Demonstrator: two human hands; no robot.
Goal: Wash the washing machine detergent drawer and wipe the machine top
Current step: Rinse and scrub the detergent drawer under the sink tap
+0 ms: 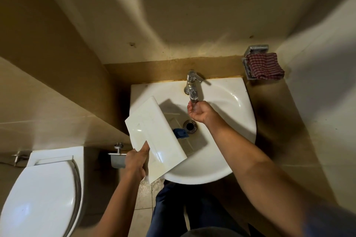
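The white detergent drawer point(154, 136) leans over the left side of the white sink point(240, 121), its flat front panel facing up. My left hand point(135, 161) grips the panel's near left corner. A blue insert point(180, 133) shows at the drawer's right edge, beside the drain point(189, 126). My right hand point(199, 111) is cupped, palm up, right under the spout of the chrome tap point(192, 88), with water in the palm; it holds nothing.
A red checked cloth point(264, 66) lies on a metal soap rack on the wall, right of the sink. A toilet point(44, 194) with its lid down stands at the lower left. A toilet paper holder point(117, 157) hangs between toilet and sink.
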